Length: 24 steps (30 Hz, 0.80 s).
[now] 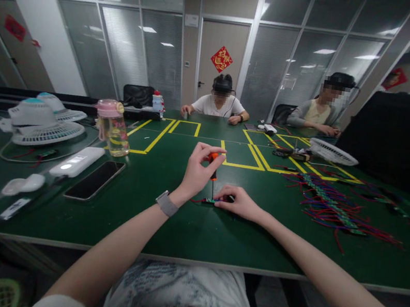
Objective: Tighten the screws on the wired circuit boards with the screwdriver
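Note:
My left hand is closed round the orange-and-black handle of a screwdriver, which stands upright with its thin shaft pointing down. The tip meets a small green circuit board on the table, and red wire runs out from the board's left side. My right hand grips the board's right end between its fingertips, low against the tabletop. Part of the board is hidden under those fingers.
Many wired circuit boards lie in a row at right on the green table. At left are a phone, a white power strip, a water bottle and fans. Two people sit across the table.

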Motion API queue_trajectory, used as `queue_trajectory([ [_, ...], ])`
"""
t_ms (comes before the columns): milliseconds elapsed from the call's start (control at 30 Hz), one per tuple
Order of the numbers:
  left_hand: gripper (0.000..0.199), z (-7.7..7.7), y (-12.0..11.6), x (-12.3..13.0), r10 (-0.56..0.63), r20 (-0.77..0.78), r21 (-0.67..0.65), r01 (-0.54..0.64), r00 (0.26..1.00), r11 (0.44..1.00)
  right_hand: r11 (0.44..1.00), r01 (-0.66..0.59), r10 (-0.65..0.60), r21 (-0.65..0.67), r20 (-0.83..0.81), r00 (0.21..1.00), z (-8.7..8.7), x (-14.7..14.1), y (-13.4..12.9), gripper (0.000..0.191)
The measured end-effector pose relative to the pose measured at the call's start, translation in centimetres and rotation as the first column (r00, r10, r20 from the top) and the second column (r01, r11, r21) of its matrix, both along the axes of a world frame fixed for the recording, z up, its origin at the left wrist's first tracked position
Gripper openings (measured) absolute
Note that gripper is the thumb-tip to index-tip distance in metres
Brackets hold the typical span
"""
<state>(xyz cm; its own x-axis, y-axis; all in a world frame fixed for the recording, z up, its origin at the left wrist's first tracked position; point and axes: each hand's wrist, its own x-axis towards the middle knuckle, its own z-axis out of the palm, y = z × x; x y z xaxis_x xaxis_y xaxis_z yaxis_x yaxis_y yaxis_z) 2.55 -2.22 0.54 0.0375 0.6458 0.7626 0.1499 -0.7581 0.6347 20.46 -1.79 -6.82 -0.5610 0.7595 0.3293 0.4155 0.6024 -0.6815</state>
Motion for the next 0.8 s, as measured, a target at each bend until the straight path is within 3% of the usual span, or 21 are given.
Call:
queue_trajectory([
  [200, 0.031, 0.04, 0.24, 0.23, -0.216, 0.107, -0.152, 0.231, 0.97, 0.961, 1.0, -0.003, 0.003, 0.002, 0.002, 1.0, 0.08, 0.04, -0.07, 0.027],
  [400, 0.017, 0.17, 0.01, 0.08, -0.018, 0.008, -0.018, 0.018, 1.0, 1.0, 1.0, -0.006, 0.006, 0.017, 0.01, 1.0, 0.06, 0.05, -0.07, 0.024],
  [467, 0.019, 0.1, 0.03, 0.03, -0.029, -0.008, -0.009, 0.029, 1.0, 1.0, 0.999, -0.005, 0.005, 0.034, 0.016, 1.0, 0.1, 0.02, -0.15, 0.023],
  [633, 0.031, -0.02, 0.09, 0.1, -0.211, 0.066, -0.111, 0.218, 0.975, 0.97, 0.994, -0.013, 0.005, 0.106, 0.081, 0.997, 0.41, -0.07, -0.54, 0.023],
  [800, 0.018, 0.08, -0.14, 0.03, -0.035, -0.003, -0.009, 0.035, 0.999, 0.999, 0.993, -0.012, 0.001, 0.121, 0.092, 0.996, 0.31, -0.13, -0.59, 0.021],
])
